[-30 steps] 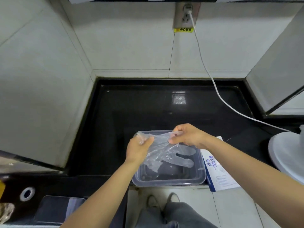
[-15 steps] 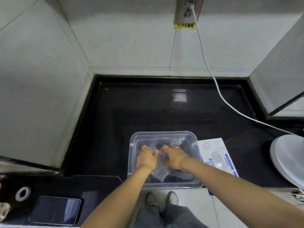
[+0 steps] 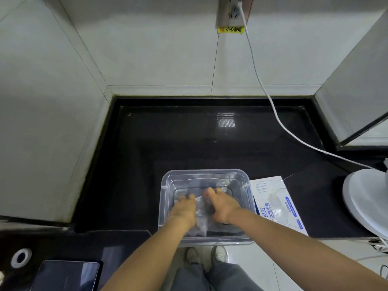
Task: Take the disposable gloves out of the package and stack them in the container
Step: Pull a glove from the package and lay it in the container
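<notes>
A clear plastic container [image 3: 204, 172] stands at the near edge of the black counter. Both of my hands are down inside it. My left hand [image 3: 184, 208] and my right hand [image 3: 223, 206] lie side by side, fingers pointing away from me, and press a thin transparent disposable glove [image 3: 200, 222] onto the container's floor. The glove shows crumpled between and below the hands; most of it is hidden under them. The white and blue glove package [image 3: 277, 203] lies flat just right of the container.
A white fan base [image 3: 366, 198] sits at the right edge, fed by a white cable [image 3: 279, 120] from the wall socket [image 3: 233, 11]. A dark phone [image 3: 67, 275] and a round ring [image 3: 21, 257] lie on the lower ledge at left. Tiled walls enclose the counter.
A second ago both hands held the glove spread in the air above the container. They lowered it in, and now press it against the bottom.
</notes>
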The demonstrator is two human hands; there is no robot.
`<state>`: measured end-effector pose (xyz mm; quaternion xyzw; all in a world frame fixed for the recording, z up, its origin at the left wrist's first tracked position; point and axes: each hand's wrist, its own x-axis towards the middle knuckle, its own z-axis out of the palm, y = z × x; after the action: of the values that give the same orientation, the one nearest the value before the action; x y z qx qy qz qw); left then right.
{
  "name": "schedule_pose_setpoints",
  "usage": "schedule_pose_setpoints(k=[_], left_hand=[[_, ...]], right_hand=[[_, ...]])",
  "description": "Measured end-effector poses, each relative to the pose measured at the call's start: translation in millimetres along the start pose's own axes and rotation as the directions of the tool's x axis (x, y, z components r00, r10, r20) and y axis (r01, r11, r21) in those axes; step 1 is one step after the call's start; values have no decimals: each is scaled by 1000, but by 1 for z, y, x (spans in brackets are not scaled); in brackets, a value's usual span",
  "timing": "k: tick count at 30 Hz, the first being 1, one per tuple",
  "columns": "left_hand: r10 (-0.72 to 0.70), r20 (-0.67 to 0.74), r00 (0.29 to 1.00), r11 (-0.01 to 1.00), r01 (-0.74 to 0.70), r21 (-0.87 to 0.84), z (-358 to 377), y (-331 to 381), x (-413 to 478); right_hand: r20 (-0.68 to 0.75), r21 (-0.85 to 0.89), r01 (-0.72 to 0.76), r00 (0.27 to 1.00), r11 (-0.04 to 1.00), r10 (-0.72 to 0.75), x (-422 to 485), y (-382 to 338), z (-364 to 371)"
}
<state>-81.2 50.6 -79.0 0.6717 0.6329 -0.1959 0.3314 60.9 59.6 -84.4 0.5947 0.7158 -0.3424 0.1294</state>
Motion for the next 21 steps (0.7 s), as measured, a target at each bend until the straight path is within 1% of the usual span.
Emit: schedule_pose_setpoints(k=[2, 3, 4, 5, 6, 7, 8, 10, 13, 14, 16, 18, 19, 21], left_hand=[[0, 16, 1000, 999, 0, -32, 3, -5, 3], [5, 39, 999, 1000, -4, -23, 4, -5, 4], [7, 60, 998, 1000, -6, -21, 5, -6, 4], [10, 71, 997, 1000, -9, -15, 6, -5, 3], [15, 68, 998, 1000, -14, -11, 7, -5, 3], [17, 62, 998, 1000, -17, -2, 9, -6, 4], [20, 56, 998, 1000, -20, 10, 12, -7, 4], [14, 54, 998, 999, -17, 45, 13, -9, 3], [-2, 48, 999, 996, -2, 92, 12, -7, 0], [-4, 45, 999, 995, 0, 97, 12, -7, -1], [-19, 64, 998, 996, 13, 92, 11, -6, -3], [-25, 36, 999, 997, 22, 75, 5, -4, -10], [-18, -16, 1000, 998, 19, 61, 1, -4, -14], [4, -188, 982, 999, 2, 35, -9, 0, -25]], right_hand=[[-84, 81, 90, 993, 993, -83, 0, -1, -2], [-77, 135, 115, 991, 984, -105, 0, -2, 0], [-34, 165, 110, 994, 980, -106, 0, -2, 3], [28, 152, 74, 996, 986, -79, 0, -2, 6], [74, 95, 23, 997, 995, -30, 1, 0, 9], [79, 43, -30, 997, 999, 27, 1, 1, 10], [51, 19, -67, 997, 998, 66, 1, 1, 10], [11, 31, -84, 996, 996, 83, 0, 4, 9], [88, 20, -96, 992, 995, 94, -8, 4, 10], [90, 26, -114, 990, 993, 111, -9, 5, 9], [38, 85, -93, 995, 992, 90, -10, 5, 1], [-104, 212, 33, 994, 977, -11, -11, 4, -14], [-188, 295, 113, 980, 949, -58, -14, 4, -23], [-344, 400, 243, 933, 884, -101, -25, 6, -47]])
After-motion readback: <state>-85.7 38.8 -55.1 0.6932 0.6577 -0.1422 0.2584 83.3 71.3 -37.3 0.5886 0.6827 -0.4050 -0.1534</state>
